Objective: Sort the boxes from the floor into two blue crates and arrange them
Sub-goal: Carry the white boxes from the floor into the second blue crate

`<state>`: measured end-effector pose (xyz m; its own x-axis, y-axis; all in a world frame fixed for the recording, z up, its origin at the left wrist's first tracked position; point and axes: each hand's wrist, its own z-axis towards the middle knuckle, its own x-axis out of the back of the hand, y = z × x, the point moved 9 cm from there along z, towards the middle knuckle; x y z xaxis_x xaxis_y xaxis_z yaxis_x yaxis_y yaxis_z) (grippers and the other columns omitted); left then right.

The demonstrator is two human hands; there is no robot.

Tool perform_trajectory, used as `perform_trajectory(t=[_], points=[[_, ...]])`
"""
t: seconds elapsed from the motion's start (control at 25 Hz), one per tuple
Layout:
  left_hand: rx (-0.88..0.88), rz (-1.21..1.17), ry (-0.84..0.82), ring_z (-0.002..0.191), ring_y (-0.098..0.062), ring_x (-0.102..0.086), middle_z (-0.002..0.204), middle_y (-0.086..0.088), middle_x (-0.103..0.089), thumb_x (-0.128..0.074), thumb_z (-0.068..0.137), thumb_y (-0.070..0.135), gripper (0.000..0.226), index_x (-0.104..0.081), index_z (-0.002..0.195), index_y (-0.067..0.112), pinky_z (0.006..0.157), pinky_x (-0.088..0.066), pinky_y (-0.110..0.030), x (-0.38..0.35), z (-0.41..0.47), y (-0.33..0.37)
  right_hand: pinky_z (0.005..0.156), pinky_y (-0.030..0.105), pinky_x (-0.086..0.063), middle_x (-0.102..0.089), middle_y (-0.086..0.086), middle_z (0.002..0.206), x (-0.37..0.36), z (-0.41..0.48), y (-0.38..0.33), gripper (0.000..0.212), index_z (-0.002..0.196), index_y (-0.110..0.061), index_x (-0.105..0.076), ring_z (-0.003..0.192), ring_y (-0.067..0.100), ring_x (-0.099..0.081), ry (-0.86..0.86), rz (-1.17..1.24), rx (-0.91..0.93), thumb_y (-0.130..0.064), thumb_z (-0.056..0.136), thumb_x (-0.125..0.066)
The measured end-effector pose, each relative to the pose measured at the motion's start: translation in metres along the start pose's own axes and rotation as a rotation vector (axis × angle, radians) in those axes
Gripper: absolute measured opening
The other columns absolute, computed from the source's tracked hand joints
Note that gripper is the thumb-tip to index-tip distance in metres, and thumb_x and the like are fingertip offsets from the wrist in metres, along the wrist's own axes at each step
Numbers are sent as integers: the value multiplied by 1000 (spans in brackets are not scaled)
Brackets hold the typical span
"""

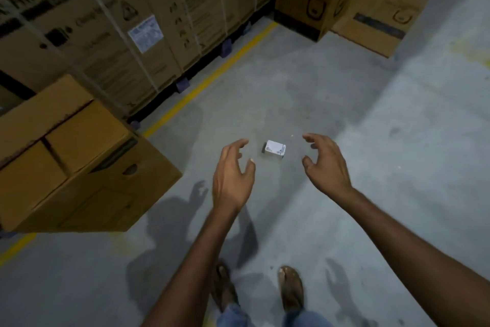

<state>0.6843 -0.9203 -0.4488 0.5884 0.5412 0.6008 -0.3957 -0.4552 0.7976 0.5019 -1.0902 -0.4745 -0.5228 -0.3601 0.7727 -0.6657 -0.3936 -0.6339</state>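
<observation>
Both arms are out in front, and there it is: one small white box [275,148] sitting alone on the grey concrete floor [358,141], lying flat with some dark print on its near end. The left hand [232,178] hangs just to the left of it, palm turned inward, fingers [240,144] spread wide and curled, holding nothing. The right hand [327,165] mirrors it on the other side, fingers [310,138] wide apart too, thumb down low, also empty. The box lies between the two hands in this view; neither hand touches it, and how high above the floor they are I cannot tell.

Down at the bottom edge, two feet in sandals [291,289] stand on the concrete, blue jeans just showing. Hand shadows fall on the floor to the left of the arms.

On the left, a brown cardboard carton [79,167] with its top flaps closed sits close by. Behind it runs a row of tall strapped cartons [148,22] with white labels, set on a dark pallet behind a yellow floor line [212,77]. Far back, near the corner, two more brown cartons [344,0] stand together, one leaning against the other.
</observation>
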Motion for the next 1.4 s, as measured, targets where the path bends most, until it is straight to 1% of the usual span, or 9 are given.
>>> perform_trajectory(t=[0.16, 0.44, 0.64, 0.84, 0.96, 1.04, 1.16, 1.32, 1.4], points=[[-8, -59, -150, 120, -12, -60, 141, 8, -57, -59, 96, 10, 48, -56, 140, 27, 102, -49, -31, -64, 60, -71, 100, 26, -41, -57, -3, 136, -85, 37, 41, 57, 138, -25, -56, 122, 18, -55, 45, -45, -91, -8, 85, -68], [-7, 6, -364, 134, -12, -52, 152, 11, -49, -57, 101, 13, 51, -48, 148, 31, 105, -40, -21, -228, 148, -236, 106, 39, -46, -57, 9, 137, -283, 119, 164, 62, 139, -14, -55, 128, 31, -50, 11, -152, -103, -3, 79, -68], [-72, 33, -404, 141, -14, -46, 157, 7, -45, -53, 103, 7, 53, -45, 151, 28, 101, -32, -14, -348, 192, -334, 103, 44, -49, -53, 12, 146, -396, 180, 267, 75, 148, -10, -47, 130, 34, -48, -91, -349, -93, -10, 78, -75], [-124, 119, -358, 145, -14, -41, 160, 5, -41, -53, 104, 11, 53, -41, 154, 26, 103, -26, -15, -414, 241, -406, 110, 48, -40, -32, 12, 161, -476, 238, 339, 92, 156, -15, -30, 144, 35, -33, -183, -490, -44, -29, 82, -82], [-152, 129, -362, 147, -13, -39, 161, 7, -39, -53, 104, 11, 55, -39, 155, 28, 108, -24, -16, -442, 262, -439, 118, 51, -30, -19, 13, 166, -515, 271, 375, 100, 158, -19, -25, 151, 35, -20, -227, -573, -62, -35, 80, -84], [-163, 115, -384, 147, -16, -39, 162, 7, -37, -54, 104, 11, 57, -37, 155, 30, 120, -29, -27, -461, 270, -454, 122, 52, -27, -16, 14, 166, -530, 287, 390, 102, 158, -20, -24, 154, 35, -15, -225, -570, -81, -33, 77, -86], [-161, 102, -420, 146, -18, -40, 164, 9, -34, -54, 103, 13, 61, -34, 157, 34, 119, -38, -42, -475, 266, -466, 120, 51, -33, -30, 10, 159, -539, 297, 399, 99, 154, -21, -27, 149, 31, -25, -173, -485, -121, -27, 75, -86], [-129, 47, -431, 147, -17, -40, 163, 7, -36, -54, 104, 17, 58, -33, 157, 31, 120, -32, -30, -462, 260, -463, 111, 47, -43, -45, 8, 152, -525, 280, 390, 93, 152, -22, -32, 139, 29, -40, -79, -345, -154, -37, 78, -85], [-47, -40, -369, 147, -20, -40, 162, 4, -38, -50, 107, 27, 54, -32, 158, 28, 114, -31, -26, -442, 264, -449, 107, 44, -44, -49, 10, 151, -496, 260, 360, 92, 154, -14, -36, 138, 31, -43, 60, -229, -77, -41, 80, -83]])
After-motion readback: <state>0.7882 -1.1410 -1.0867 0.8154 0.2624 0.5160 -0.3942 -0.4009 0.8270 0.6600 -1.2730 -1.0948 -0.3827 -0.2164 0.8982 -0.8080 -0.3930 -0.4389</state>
